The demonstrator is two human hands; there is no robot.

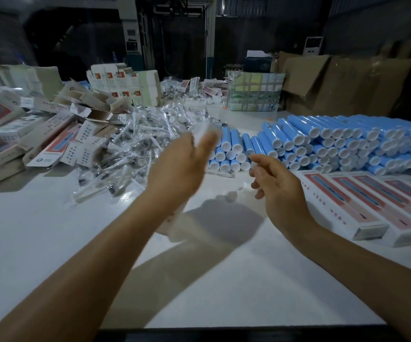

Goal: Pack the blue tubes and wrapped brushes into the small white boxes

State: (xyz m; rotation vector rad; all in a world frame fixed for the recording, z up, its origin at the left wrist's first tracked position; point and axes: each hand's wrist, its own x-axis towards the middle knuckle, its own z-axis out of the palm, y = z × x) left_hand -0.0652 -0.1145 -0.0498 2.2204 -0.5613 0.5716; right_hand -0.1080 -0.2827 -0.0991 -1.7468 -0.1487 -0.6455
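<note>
Left hand (182,166) hovering over the white table (51,243), pinching something pale and blurred, right hand (277,186) hanging loose and holding nothing, blue tubes (323,141) lying stacked at two o'clock, wrapped brushes (135,149) sitting heaped at eleven o'clock, boxes (362,206) lying at three o'clock.

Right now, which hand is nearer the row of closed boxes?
Right. The right hand hangs just beside the closed boxes; the left hand is farther off, over by the wrapped brushes.

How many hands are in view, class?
2. The left hand is raised near the wrapped brushes, blurred; the right hand hovers beside the blue tubes.
</note>
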